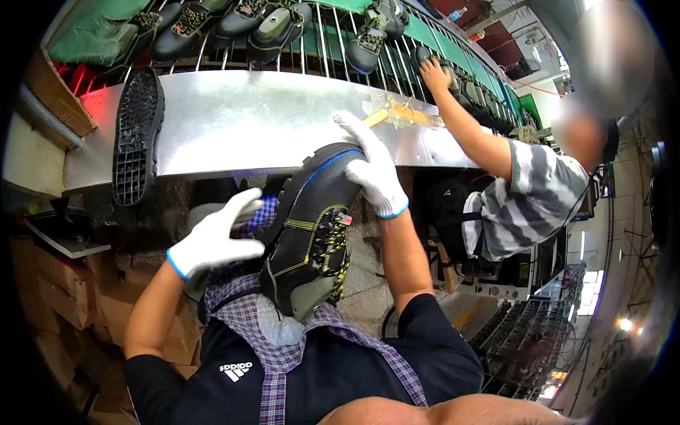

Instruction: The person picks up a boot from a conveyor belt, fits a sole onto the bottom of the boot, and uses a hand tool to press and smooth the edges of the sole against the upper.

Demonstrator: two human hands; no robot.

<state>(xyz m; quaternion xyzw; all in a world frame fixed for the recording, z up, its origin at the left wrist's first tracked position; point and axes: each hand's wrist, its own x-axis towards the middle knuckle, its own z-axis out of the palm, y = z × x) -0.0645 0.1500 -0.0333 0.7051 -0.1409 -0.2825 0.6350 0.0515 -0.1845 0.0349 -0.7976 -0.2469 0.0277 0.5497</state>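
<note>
A black work shoe [312, 205] with yellow stitching, yellow-black laces and a blue line around the toe is tilted in front of my chest, toe up and away from me. My right hand [375, 166], in a white glove, is at the toe, thumb on the upper and forefinger stretched past the tip. My left hand [219, 237], also gloved, is beside the sole edge with fingers apart; whether it touches the shoe is unclear. A grey-green piece [312, 297] sits at the shoe's opening. Just beyond my right fingers is a short yellow stick [377, 118].
A loose black shoe sole [138, 134] overhangs the edge of the metal bench [241, 106]. Several shoes [276, 32] line a barred rack behind it. At right, a co-worker in a striped shirt [542, 191] reaches for a shoe. Cardboard boxes [71, 290] stand at left.
</note>
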